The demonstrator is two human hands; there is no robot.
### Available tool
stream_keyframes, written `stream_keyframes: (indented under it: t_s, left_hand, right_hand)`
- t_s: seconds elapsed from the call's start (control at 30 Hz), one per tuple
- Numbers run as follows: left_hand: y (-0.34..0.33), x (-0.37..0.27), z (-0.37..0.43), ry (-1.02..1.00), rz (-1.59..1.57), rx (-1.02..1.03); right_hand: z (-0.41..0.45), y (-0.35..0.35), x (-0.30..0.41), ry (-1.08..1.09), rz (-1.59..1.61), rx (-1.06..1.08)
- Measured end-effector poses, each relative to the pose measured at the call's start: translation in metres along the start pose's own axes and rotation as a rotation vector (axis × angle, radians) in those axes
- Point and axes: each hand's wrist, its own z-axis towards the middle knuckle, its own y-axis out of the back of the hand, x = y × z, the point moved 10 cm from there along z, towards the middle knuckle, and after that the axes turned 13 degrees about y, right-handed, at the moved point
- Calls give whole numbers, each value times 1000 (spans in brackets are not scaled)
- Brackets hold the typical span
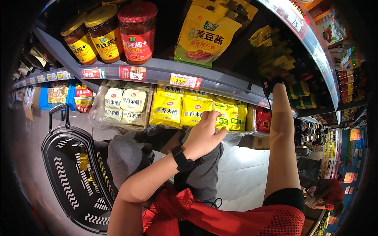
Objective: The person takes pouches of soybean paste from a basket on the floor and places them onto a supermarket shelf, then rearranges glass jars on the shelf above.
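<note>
My left hand (206, 135), with a black band at the wrist, hovers before yellow packets (195, 110) on the low level under the shelf. Its fingers are loosely spread, and I see nothing held in them. My right arm stretches far into the shelf, and my right hand (274, 72) is deep in shadow among dim yellow-and-green packets (283, 62). Whether those fingers grip a packet cannot be made out. To the left of that hand stands a large yellow spouted pouch (206, 35) of soybean paste.
Three sauce jars (137, 35) stand at the shelf's left. Pale packets (127, 101) fill a plastic-lined box. A black shopping basket (66, 177) with a few yellow items inside rests on the floor at left. Another person (329, 193) is at far right. The shelf edge (159, 70) carries price tags.
</note>
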Motion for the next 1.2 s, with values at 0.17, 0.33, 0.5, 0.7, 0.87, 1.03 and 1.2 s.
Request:
stream_keyframes:
  t_s: [0.17, 0.33, 0.5, 0.7, 0.87, 1.03, 1.2]
  left_hand:
    - [8, -3, -2, -2, 37, -21]
    - [24, 6, -2, -63, -18, -98]
    - [49, -17, -23, -158, 36, -206]
    - [61, -13, -86, -238, 121, -110]
    - [112, 2, -159, -117, -206, 22]
    - [235, 81, -264, -59, -588, -293]
    - [326, 319, -403, 565, -783, -1073]
  right_hand:
    - [0, -15, 26, 71, 110, 29]
    - [-17, -17, 39, 142, 382, 36]
    - [-48, 0, 36, 265, 1204, 42]
    - [-279, 41, 268, 522, 1461, 148]
    - [-402, 45, 333, 833, 1933, 598]
    - [-415, -10, 332, 533, 2019, 529]
    - [-403, -22, 316, 300, 2076, 553]
